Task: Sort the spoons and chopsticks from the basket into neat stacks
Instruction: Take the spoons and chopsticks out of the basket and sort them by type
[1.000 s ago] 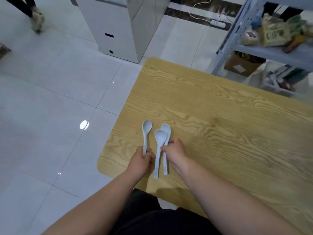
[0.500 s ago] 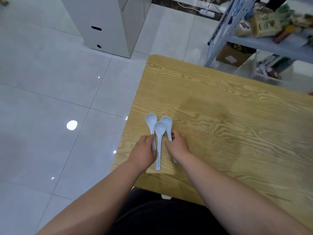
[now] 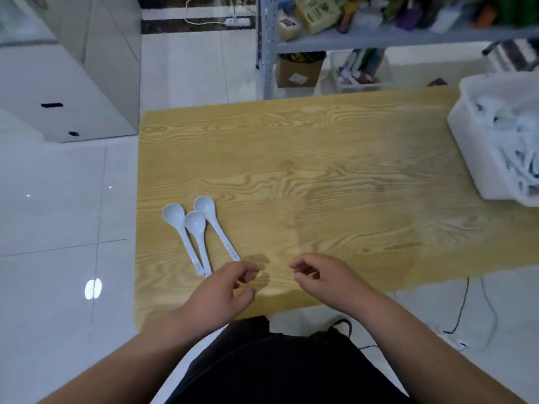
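Toward the near left of the table [image 3: 320,176], three white spoons [image 3: 198,237] are laid with bowls far and handles near, touching one another in a loose fan rather than nested. The left hand [image 3: 221,290] is held just beside the handle ends, its fingers loosely curled and nothing gripped. The right hand [image 3: 323,278] is likewise relaxed and empty, further right and apart from the spoons. The basket [image 3: 478,158] is placed at the far right, well apart from the fan and cut off by the frame. Its contents are blurred, so more spoons are only probably seen there, and chopsticks cannot be made out. Trouble is most likely to be caused by the left hand: if the handle ends are brushed, the fan could be scattered or a spoon pushed toward the nearby left edge. If further spoons are added without the bowls being nested, an untidy pile is risked. A tangled handful could also be spilled when it is drawn from the basket.
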A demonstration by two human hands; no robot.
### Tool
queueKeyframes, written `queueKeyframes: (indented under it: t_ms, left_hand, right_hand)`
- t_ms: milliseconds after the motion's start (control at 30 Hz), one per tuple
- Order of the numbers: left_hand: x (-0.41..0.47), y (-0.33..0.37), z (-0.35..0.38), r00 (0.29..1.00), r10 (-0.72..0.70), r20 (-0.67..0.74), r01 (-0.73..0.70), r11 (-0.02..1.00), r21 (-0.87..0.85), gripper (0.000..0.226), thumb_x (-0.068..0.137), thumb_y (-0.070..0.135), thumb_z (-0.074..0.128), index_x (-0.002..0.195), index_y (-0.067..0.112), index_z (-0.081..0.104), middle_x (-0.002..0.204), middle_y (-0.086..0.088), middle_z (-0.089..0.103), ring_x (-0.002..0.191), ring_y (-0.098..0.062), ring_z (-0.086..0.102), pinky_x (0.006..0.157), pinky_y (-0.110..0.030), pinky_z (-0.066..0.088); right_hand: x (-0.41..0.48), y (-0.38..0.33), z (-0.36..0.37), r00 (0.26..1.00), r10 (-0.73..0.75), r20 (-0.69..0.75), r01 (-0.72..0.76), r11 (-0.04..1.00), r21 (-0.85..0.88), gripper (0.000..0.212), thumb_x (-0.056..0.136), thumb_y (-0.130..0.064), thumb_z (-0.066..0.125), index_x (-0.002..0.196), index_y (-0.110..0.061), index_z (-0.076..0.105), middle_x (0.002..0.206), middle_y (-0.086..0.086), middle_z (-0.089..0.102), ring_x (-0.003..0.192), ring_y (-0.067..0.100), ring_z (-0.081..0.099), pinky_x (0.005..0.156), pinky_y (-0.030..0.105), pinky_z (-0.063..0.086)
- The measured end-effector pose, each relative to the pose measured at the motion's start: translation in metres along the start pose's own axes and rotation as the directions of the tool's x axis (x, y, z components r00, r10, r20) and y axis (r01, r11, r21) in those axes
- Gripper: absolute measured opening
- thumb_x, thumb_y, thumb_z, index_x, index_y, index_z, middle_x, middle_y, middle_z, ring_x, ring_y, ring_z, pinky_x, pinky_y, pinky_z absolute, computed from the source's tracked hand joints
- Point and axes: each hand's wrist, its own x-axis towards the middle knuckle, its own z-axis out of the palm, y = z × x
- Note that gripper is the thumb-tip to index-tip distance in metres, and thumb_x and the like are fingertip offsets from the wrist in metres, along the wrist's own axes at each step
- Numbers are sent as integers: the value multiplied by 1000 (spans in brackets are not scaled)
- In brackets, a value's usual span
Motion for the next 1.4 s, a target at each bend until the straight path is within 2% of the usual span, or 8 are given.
queueKeyframes:
  t_ms: [100,233,433,500,700,1000,1200,1400]
  left_hand:
    - [16,53,38,993,94,65,-94,996,-11,40,82,39,55,121,31,61,104,20,61,103,-1,59,87,-18,48]
    - [43,132,95,980,162,119,-165,986,18,47,78,48,49,121,32,60,108,22,59,105,2,57,89,-20,48]
    - [72,240,172,962,228,150,-237,970,48,35,85,29,62,119,36,60,108,22,62,107,-1,59,91,-23,50]
    - [78,268,189,954,244,171,-258,964,65,35,84,32,61,119,37,59,108,23,62,107,0,59,91,-23,50]
    - [105,322,224,950,255,183,-266,963,39,35,82,41,57,117,41,59,107,23,63,106,1,61,90,-23,52]
    - [179,378,264,887,294,356,-327,944,36,42,78,53,50,119,44,57,106,25,63,107,4,59,90,-21,50]
    - [230,420,288,906,285,315,-303,953,11,30,88,24,66,117,33,63,103,19,66,103,1,62,88,-22,51]
    - [272,449,310,961,207,185,-218,975,38,30,89,15,68,113,33,63,101,17,67,100,-2,64,86,-26,54]
  right_hand:
    - [-47,43,-24,993,-13,-121,22,998,67,20,96,-30,63,115,-32,68,106,-20,66,101,-12,58,87,20,51]
    - [-106,110,-55,983,-27,-183,44,995,89,25,96,-35,62,121,-34,65,117,-19,64,110,-9,57,95,22,50]
    - [-180,193,-105,962,-24,-272,67,986,151,27,96,-37,60,122,-36,64,118,-21,62,110,-12,54,94,13,46]
    - [-195,214,-124,953,-10,-302,69,980,185,25,96,-37,60,120,-37,63,117,-21,62,109,-11,55,94,15,47]
    - [-213,257,-176,932,39,-360,60,964,259,21,96,-33,60,117,-36,65,114,-20,64,109,-8,58,97,23,50]
    - [-209,293,-268,868,124,-481,16,961,276,20,96,-28,62,115,-29,68,110,-21,65,107,-9,58,93,16,49]
    - [-202,332,-315,867,153,-475,2,951,309,19,96,-27,64,113,-31,68,109,-22,65,105,-10,59,91,15,49]
    - [-173,379,-373,952,20,-305,47,977,209,21,95,-28,63,116,-29,68,109,-21,65,103,-11,59,89,18,51]
